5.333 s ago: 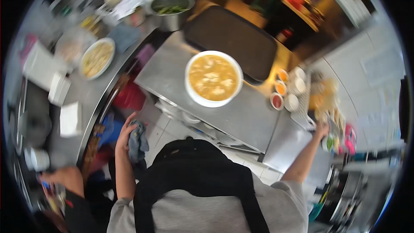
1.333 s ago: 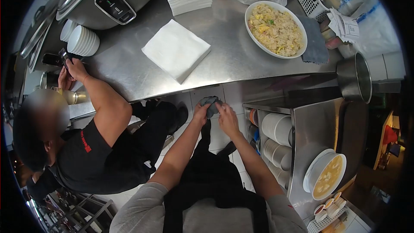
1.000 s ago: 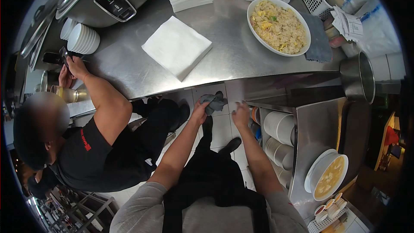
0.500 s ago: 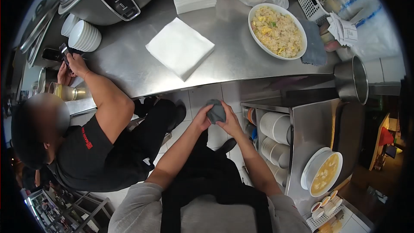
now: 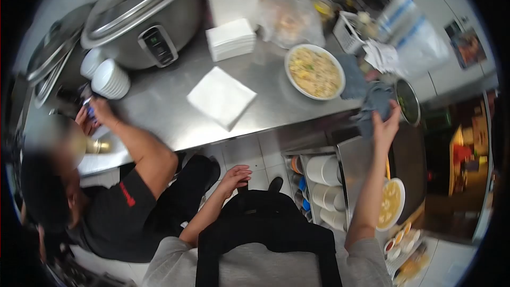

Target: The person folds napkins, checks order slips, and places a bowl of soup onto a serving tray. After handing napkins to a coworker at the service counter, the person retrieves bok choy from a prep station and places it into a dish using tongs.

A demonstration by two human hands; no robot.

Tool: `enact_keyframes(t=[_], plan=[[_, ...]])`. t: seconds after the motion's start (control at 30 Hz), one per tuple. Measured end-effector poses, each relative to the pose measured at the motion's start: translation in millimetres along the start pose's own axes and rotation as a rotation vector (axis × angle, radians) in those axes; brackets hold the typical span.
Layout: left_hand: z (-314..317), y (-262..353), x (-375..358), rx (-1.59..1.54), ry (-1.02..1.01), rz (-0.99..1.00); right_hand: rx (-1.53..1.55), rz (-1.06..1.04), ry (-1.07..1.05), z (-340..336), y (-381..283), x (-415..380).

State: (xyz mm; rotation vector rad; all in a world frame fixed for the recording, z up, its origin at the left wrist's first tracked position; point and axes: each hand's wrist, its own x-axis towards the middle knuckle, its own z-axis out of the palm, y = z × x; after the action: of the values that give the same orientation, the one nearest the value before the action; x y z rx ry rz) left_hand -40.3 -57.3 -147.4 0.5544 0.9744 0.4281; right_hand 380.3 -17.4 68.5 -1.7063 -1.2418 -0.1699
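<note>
My right hand is stretched out to the right with its fingers closed on a grey cloth, which hangs loose and slightly blurred beside the metal pot. In front of my body, over the floor, my left hand holds nothing, its fingers loosely apart. A white bowl of fried rice stands on the steel counter, left of the cloth. Another grey cloth lies flat beside that bowl.
A co-worker at the left holds a phone. Napkins, stacked cups and a large cooker are on the counter. A soup bowl stands on the lower unit at right, above stacked bowls.
My right hand has moved far right and up with the cloth, which has unfolded. My left hand has let go of it and moved slightly left and down. The view has shifted.
</note>
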Motion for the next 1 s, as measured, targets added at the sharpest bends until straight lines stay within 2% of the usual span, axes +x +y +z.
enact_keyframes(t=[0.07, 0.17, 0.23, 0.3, 0.33, 0.37, 0.4, 0.43, 0.47, 0.5, 0.57, 0.63, 0.7, 0.77, 0.83, 0.9, 1.0], plan=[[12.3, 13.3, -6.4, 0.028, -0.012, 0.038, -0.219, 0.039, -0.135, 16.9, 22.1, 52.5], [26.4, 26.4, -14.5, 0.067, 0.015, 0.164, -0.479, -0.065, -0.292, 67.4, 72.0, 86.6], [35.5, 34.0, -25.8, 0.106, 0.034, 0.216, -0.740, 0.014, -0.559, 104.9, 133.6, 89.7], [44.3, 45.6, -36.9, 0.202, 0.053, 0.258, -0.696, -0.032, -0.576, 125.6, 169.6, 70.6], [48.9, 49.2, -39.1, 0.252, 0.048, 0.288, -0.683, -0.011, -0.640, 120.7, 148.1, 73.6], [53.9, 51.3, -40.1, 0.224, 0.018, 0.309, -0.530, -0.026, -0.718, 125.3, 174.3, 83.0], [60.2, 54.2, -38.8, 0.238, -0.015, 0.327, -0.580, -0.015, -0.853, 101.7, 128.2, 91.1], [72.1, 63.2, -39.4, 0.298, -0.053, 0.311, -0.544, -0.002, -0.832, 91.1, 125.6, 98.0], [81.0, 68.1, -36.7, 0.336, -0.108, 0.291, -0.511, -0.098, -0.809, 70.9, 110.5, 105.3], [91.4, 71.4, -32.9, 0.368, -0.154, 0.278, -0.349, -0.091, -0.684, 42.5, 87.6, 105.3], [114.2, 79.6, -25.9, 0.436, -0.285, 0.247, -0.129, 0.036, -0.674, -36.3, 23.4, 105.1], [135.1, 85.8, -16.0, 0.478, -0.372, 0.227, -0.051, -0.032, -0.450, -122.7, -24.4, 81.5], [166.3, 87.0, -2.8, 0.503, -0.491, 0.209, 0.115, -0.022, -0.245, -196.2, -38.4, 42.7], [205.6, 83.3, 2.9, 0.517, -0.533, 0.177, 0.078, 0.149, -0.098, -260.2, -44.9, -5.0], [244.2, 73.8, 9.4, 0.446, -0.614, 0.156, 0.049, 0.458, 0.079, -308.7, -13.7, -59.3], [279.8, 53.3, 21.5, 0.443, -0.652, 0.117, 0.040, 0.700, 0.278, -331.1, 28.6, -128.2], [336.1, 14.8, 47.9, 0.442, -0.694, 0.040, 0.092, 1.009, 0.376, -328.4, 100.9, -231.8]])
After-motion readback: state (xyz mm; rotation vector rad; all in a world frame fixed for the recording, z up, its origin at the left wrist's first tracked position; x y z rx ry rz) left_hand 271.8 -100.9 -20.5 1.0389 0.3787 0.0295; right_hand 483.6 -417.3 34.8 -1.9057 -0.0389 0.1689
